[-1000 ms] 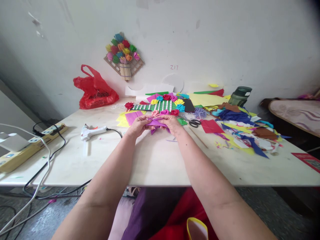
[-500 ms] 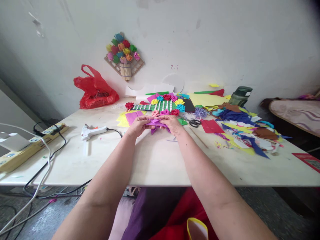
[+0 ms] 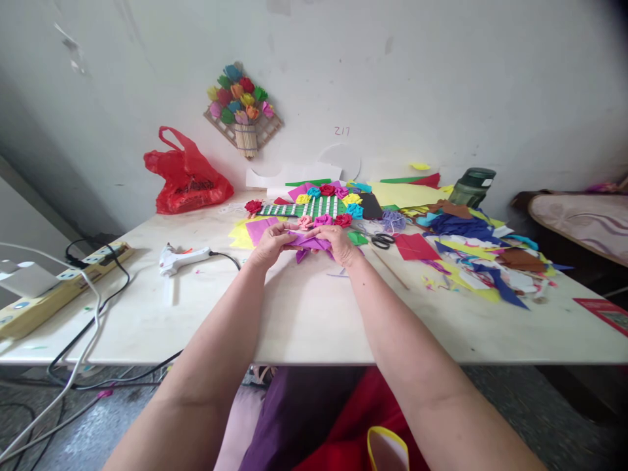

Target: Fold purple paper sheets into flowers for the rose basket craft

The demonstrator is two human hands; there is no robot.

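Both hands hold a piece of purple paper [image 3: 309,243] just above the table's middle. My left hand [image 3: 275,244] pinches its left side, and my right hand [image 3: 336,242] grips its right side with the thumb on top. Pointed purple ends hang down beneath the fingers. Right behind the hands lies a green panel [image 3: 321,208] with white strips, ringed by colourful paper roses. Flat purple paper [image 3: 261,229] and yellow paper [image 3: 240,234] lie left of my left hand. To the right of my right hand are black-handled scissors [image 3: 383,241].
A white glue gun [image 3: 184,258] with its cord lies left, near a power strip [image 3: 63,288] and loose cables. A red bag [image 3: 189,180] stands behind. At right are a thin stick [image 3: 390,269], red paper [image 3: 417,247], heaped coloured scraps [image 3: 461,229] and a green bottle [image 3: 471,188].
My fingers have shifted slightly on the purple paper, and more of its top surface shows between the hands. Everything else on the table stays where it was.
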